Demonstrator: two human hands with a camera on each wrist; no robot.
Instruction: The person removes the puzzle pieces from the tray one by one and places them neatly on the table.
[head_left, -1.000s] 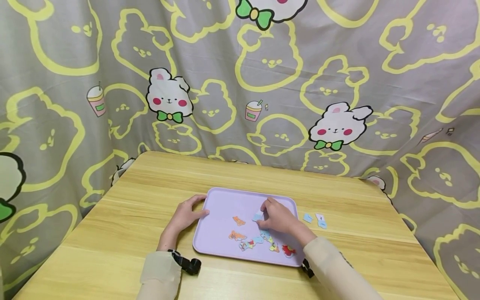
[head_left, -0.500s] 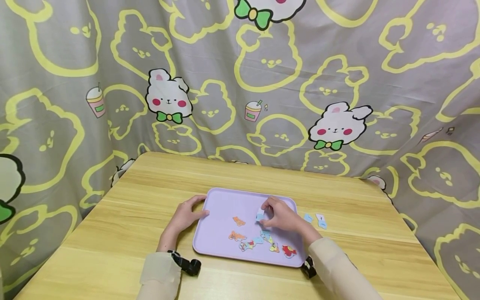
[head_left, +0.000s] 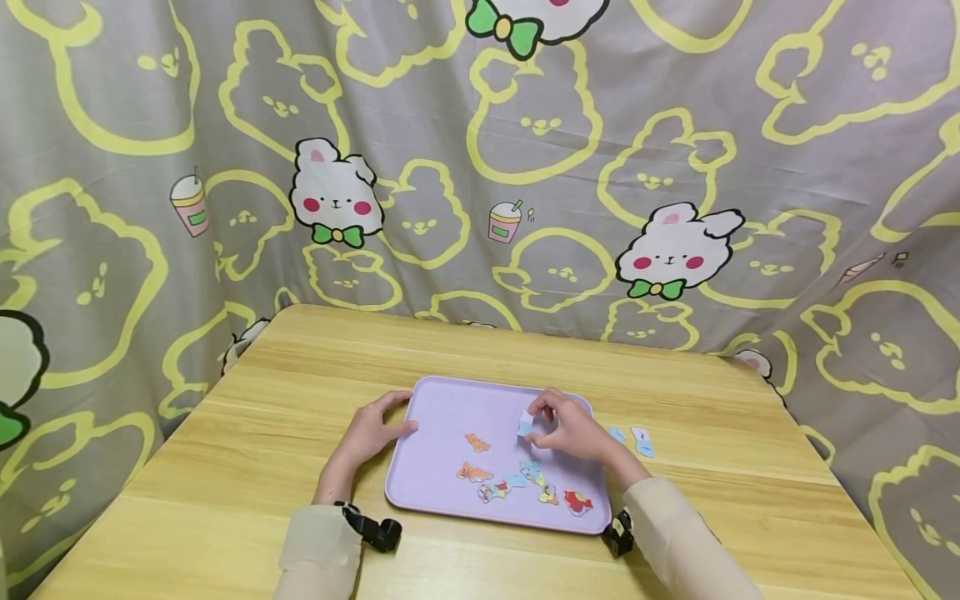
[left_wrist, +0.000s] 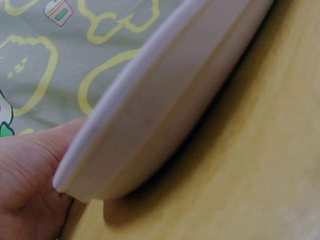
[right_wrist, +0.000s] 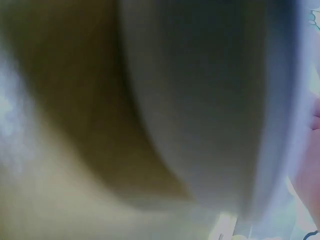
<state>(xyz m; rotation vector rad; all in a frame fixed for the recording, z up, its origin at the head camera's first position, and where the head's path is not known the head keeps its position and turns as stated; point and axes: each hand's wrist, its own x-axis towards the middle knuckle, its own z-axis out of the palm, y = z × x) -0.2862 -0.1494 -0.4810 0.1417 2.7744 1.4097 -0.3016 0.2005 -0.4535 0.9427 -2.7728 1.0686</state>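
Observation:
My right hand [head_left: 573, 429] pinches a small light-blue and white puzzle piece [head_left: 524, 425] between thumb and fingers, over the right half of the lilac tray [head_left: 446, 408]. At the tray's left end, my left hand [head_left: 371, 429] holds the rim, its thumb lying at the edge. The left wrist view has this hand [left_wrist: 30, 175] against the tray's outer wall [left_wrist: 145, 110]. On the tray lie an orange piece [head_left: 477, 442], another orange piece [head_left: 475, 472], joined colourful pieces [head_left: 498, 487], a blue and yellow group [head_left: 540, 482] and a red piece [head_left: 577, 502].
Light-blue pieces [head_left: 642, 442] lie on the wooden table [head_left: 712, 475] to the right of the tray. A patterned curtain [head_left: 450, 167] hangs around the table's far and side edges. Mostly the blurred tray side [right_wrist: 210, 100] fills the right wrist view.
My right hand has moved slightly right with the light-blue piece, which is now tipped more upright. The left hand has stayed at the tray's edge.

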